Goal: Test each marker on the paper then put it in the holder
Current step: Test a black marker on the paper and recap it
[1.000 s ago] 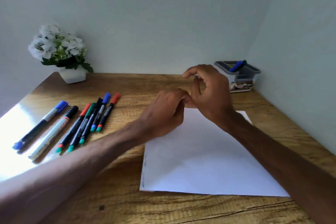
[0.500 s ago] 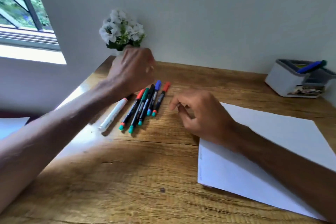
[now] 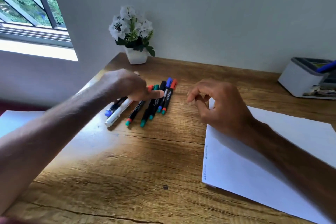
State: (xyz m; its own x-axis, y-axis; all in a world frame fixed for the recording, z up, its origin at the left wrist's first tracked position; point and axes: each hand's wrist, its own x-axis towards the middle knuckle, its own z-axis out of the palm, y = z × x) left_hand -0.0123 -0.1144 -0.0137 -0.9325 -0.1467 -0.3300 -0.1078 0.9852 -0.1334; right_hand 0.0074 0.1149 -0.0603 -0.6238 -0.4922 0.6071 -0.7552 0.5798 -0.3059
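Row of markers (image 3: 154,102) on the desk (image 3: 145,160): directly beneath the left hand (image 3: 131,85), long axes pointing away from the person. Left hand nearer, loosely curled, grasping nothing. Right hand (image 3: 218,103) empty, half-curled, beside them, over the paper (image 3: 263,151). Holder (image 3: 307,80) far right.

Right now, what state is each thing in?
left hand: over the marker row, holding nothing visible
right hand: empty, fingers curled, over the paper's corner
markers: capped, lying side by side
paper: flat, faint scribbles along its edge
holder: holds one blue marker
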